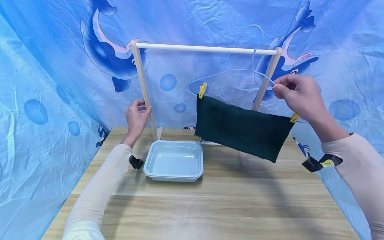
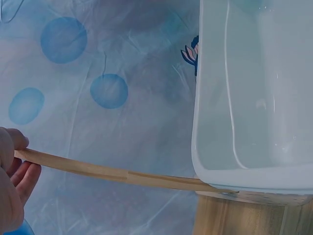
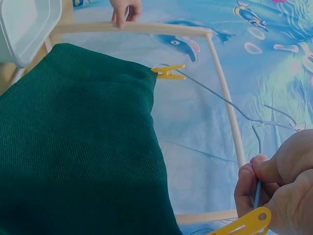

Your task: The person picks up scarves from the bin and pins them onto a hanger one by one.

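Observation:
My right hand (image 1: 298, 95) pinches one sloping arm of a thin blue-grey wire hanger (image 1: 220, 72) between thumb and fingers. From the hanger hangs a dark green cloth (image 1: 240, 128), tilted lower on the right. One yellow clothespin (image 1: 202, 90) clips its left corner; another yellow clothespin (image 3: 244, 224) sits just below my right hand. The hanger's hook rises by the white rod of a wooden rack (image 1: 204, 48); whether it touches the rod I cannot tell. With thumb and fingers about the rack's left post (image 2: 98, 170), my left hand (image 1: 138, 116) holds it partway up.
A pale blue plastic basin (image 1: 174, 177) stands on the wooden table (image 1: 192, 210), close to the foot of the left post. The rack's right post (image 1: 265, 83) rises behind the cloth. A blue curtain (image 1: 180, 20) printed with dolphins surrounds the table.

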### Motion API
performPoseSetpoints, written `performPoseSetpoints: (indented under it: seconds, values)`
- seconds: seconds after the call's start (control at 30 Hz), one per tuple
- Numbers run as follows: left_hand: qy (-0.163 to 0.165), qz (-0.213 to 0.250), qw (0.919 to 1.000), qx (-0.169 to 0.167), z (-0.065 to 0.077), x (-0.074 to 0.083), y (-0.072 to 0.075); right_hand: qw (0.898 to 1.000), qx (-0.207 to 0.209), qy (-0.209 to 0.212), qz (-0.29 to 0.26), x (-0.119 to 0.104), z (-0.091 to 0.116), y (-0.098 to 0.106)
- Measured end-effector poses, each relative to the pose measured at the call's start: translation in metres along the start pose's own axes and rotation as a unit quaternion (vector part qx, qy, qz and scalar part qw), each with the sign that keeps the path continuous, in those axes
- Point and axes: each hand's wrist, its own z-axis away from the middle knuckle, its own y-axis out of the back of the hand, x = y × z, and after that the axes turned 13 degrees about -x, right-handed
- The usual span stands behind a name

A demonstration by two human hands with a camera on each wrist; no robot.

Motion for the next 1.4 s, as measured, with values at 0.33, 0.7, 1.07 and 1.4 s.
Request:
performPoseSetpoints:
  seconds: [0.33,0.7,1.07,1.4]
  values:
    - [0.010,-0.004,0.9999,-0.003,0.000,0.002,0.001,1.000,-0.013,-0.020,-0.014,-0.009,-0.026,-0.002]
    - [0.006,0.004,0.9999,-0.008,0.001,0.001,0.001,0.997,-0.023,-0.054,-0.045,-0.005,-0.035,-0.030]
    - [0.003,0.009,0.9999,-0.007,0.001,-0.001,0.002,0.997,-0.026,-0.050,-0.052,0.007,-0.027,-0.054]
    - [0.004,0.014,0.9999,-0.007,0.003,-0.001,0.002,0.996,-0.020,-0.039,-0.075,0.016,-0.021,-0.069]
